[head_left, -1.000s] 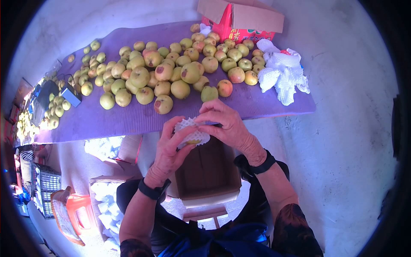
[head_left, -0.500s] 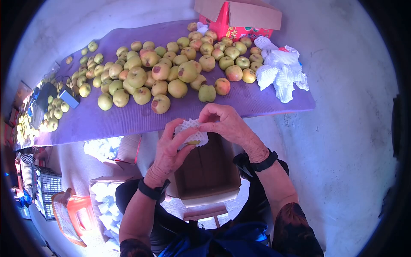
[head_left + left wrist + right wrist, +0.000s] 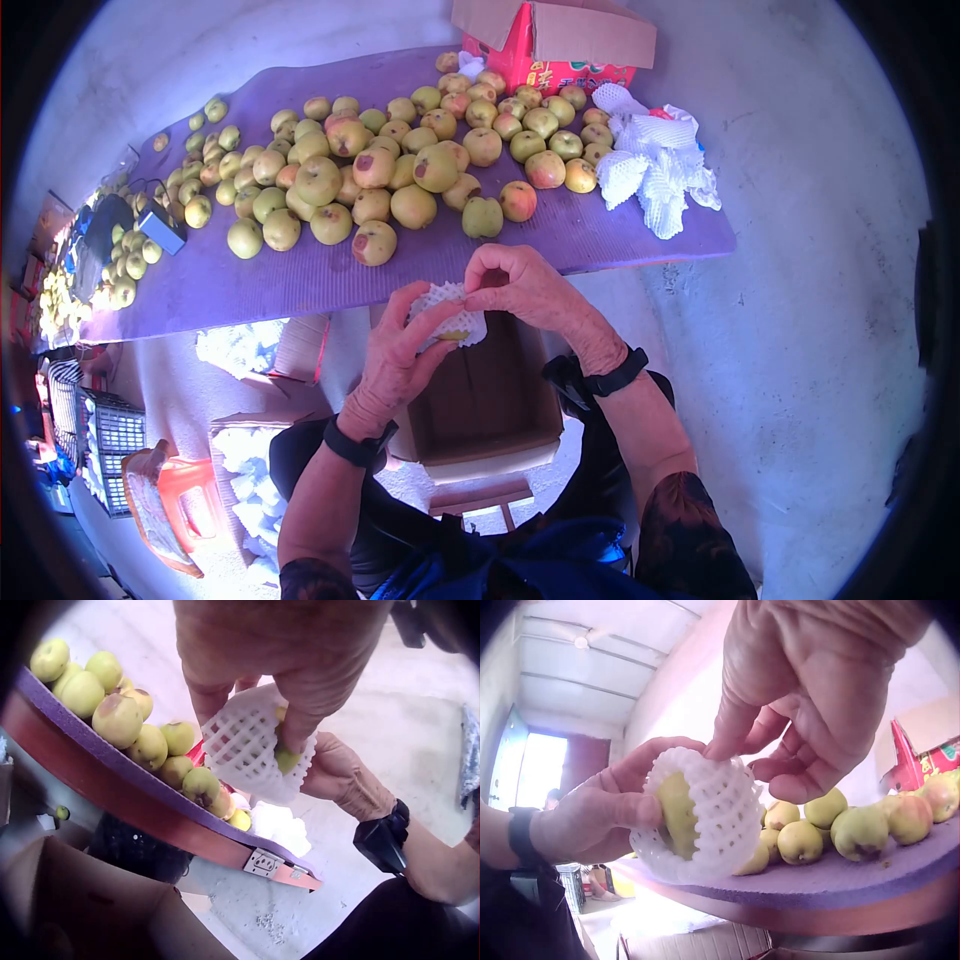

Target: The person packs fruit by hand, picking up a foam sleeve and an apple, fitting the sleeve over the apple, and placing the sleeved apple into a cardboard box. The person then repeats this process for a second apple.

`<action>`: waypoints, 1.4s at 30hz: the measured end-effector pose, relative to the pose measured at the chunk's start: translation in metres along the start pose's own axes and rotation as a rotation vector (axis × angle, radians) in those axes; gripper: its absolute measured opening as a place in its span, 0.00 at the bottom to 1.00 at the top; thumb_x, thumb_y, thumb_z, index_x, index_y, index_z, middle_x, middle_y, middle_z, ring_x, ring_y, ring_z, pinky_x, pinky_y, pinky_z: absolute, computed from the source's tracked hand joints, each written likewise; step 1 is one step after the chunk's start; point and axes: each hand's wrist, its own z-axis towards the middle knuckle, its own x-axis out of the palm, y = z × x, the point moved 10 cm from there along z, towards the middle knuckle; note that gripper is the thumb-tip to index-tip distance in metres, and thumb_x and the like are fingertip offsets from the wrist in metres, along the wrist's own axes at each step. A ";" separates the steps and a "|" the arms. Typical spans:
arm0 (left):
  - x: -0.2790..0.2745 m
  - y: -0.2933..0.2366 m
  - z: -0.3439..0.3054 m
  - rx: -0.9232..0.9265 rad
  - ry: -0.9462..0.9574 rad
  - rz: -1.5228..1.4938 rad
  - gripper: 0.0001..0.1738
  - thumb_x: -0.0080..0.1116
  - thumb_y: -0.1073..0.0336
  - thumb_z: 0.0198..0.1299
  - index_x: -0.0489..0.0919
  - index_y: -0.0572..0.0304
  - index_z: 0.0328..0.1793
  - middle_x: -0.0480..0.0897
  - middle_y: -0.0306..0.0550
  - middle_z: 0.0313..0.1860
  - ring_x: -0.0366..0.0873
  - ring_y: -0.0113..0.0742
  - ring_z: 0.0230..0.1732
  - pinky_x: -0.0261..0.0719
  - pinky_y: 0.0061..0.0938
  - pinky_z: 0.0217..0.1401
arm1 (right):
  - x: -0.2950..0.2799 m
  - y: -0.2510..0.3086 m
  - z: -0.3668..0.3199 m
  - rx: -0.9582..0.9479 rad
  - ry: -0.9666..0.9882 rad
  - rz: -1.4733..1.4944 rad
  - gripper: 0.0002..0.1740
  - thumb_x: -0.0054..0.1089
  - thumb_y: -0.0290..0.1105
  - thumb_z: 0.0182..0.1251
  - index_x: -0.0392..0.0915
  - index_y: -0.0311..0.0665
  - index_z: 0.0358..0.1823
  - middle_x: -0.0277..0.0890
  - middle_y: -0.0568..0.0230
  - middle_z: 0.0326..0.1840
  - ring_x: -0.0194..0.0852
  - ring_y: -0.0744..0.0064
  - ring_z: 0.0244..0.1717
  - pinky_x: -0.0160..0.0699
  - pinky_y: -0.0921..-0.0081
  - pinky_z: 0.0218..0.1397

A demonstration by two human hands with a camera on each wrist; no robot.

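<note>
My left hand (image 3: 392,350) grips an apple (image 3: 676,808) inside a white foam net sleeve (image 3: 724,817), held over the near table edge. The yellow-green skin shows through the sleeve's open end, where the left thumb presses on it. From the other side my right hand (image 3: 535,290) pinches the sleeve's upper edge between thumb and fingertips. In the left wrist view the foam net (image 3: 244,742) spreads around the fruit, with the right hand (image 3: 334,769) partly hidden behind it. Many loose apples (image 3: 318,180), some with brown spots, lie beyond both hands.
The purple-covered table (image 3: 290,290) carries the apples. A heap of white foam nets (image 3: 660,175) lies at its right end, beside a red carton (image 3: 590,75). An open cardboard box (image 3: 490,462) stands between the knees. To the left are a stool (image 3: 190,500) and black crates (image 3: 120,430).
The right hand has shifted slightly right and its fingers have drawn together at the sleeve's edge. The left hand keeps holding the apple in nearly the same place.
</note>
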 end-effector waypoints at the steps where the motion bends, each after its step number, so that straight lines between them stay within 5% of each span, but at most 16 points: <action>1: 0.000 0.000 0.000 -0.003 0.001 -0.001 0.33 0.70 0.76 0.43 0.78 0.47 0.60 0.71 0.58 0.59 0.76 0.58 0.56 0.79 0.40 0.55 | -0.001 -0.001 0.001 -0.029 -0.018 -0.033 0.09 0.69 0.29 0.56 0.77 0.34 0.33 0.74 0.71 0.28 0.70 0.81 0.30 0.72 0.79 0.37; 15: 0.004 0.003 -0.001 -0.026 0.019 0.033 0.31 0.68 0.74 0.46 0.78 0.47 0.61 0.71 0.57 0.59 0.76 0.58 0.56 0.80 0.40 0.54 | -0.006 0.000 -0.003 0.058 -0.100 -0.034 0.12 0.69 0.24 0.54 0.76 0.32 0.39 0.76 0.68 0.30 0.74 0.81 0.34 0.76 0.79 0.40; 18: 0.009 0.008 -0.001 -0.071 0.060 -0.023 0.30 0.65 0.76 0.49 0.78 0.49 0.62 0.68 0.58 0.62 0.75 0.58 0.59 0.76 0.40 0.60 | -0.007 0.000 -0.003 0.039 -0.113 -0.047 0.11 0.69 0.25 0.54 0.77 0.32 0.38 0.78 0.66 0.30 0.76 0.79 0.34 0.77 0.78 0.40; 21: 0.008 0.005 -0.001 -0.039 0.027 0.013 0.30 0.67 0.72 0.48 0.78 0.46 0.61 0.72 0.57 0.59 0.76 0.58 0.56 0.80 0.41 0.54 | -0.010 0.000 -0.005 0.074 -0.126 -0.095 0.10 0.68 0.26 0.53 0.78 0.31 0.36 0.79 0.64 0.29 0.77 0.77 0.32 0.78 0.77 0.38; 27: 0.012 0.000 0.000 -0.014 0.046 0.042 0.34 0.68 0.73 0.47 0.75 0.49 0.64 0.72 0.58 0.60 0.74 0.59 0.57 0.78 0.42 0.56 | -0.005 -0.002 -0.005 0.063 -0.023 -0.180 0.09 0.69 0.27 0.55 0.78 0.34 0.36 0.75 0.71 0.29 0.72 0.84 0.31 0.74 0.81 0.36; 32: 0.007 -0.001 0.003 -0.031 -0.011 -0.036 0.40 0.69 0.74 0.45 0.69 0.57 0.69 0.72 0.58 0.59 0.74 0.59 0.58 0.77 0.41 0.57 | 0.001 0.022 -0.007 -0.124 -0.018 -0.325 0.10 0.67 0.28 0.52 0.75 0.36 0.34 0.71 0.71 0.30 0.69 0.80 0.30 0.72 0.78 0.35; 39: 0.004 0.001 0.001 -0.039 -0.030 -0.045 0.37 0.70 0.74 0.43 0.72 0.57 0.64 0.72 0.57 0.58 0.75 0.60 0.56 0.78 0.42 0.55 | 0.002 0.024 -0.010 -0.006 0.034 -0.307 0.16 0.69 0.32 0.47 0.76 0.34 0.36 0.74 0.62 0.29 0.72 0.71 0.31 0.74 0.73 0.37; 42: 0.005 0.002 0.002 -0.060 -0.011 -0.077 0.34 0.70 0.74 0.43 0.73 0.56 0.61 0.73 0.55 0.58 0.76 0.59 0.54 0.79 0.42 0.53 | 0.004 0.020 -0.009 -0.034 0.034 -0.309 0.14 0.71 0.29 0.47 0.76 0.36 0.33 0.70 0.71 0.28 0.68 0.78 0.29 0.71 0.77 0.35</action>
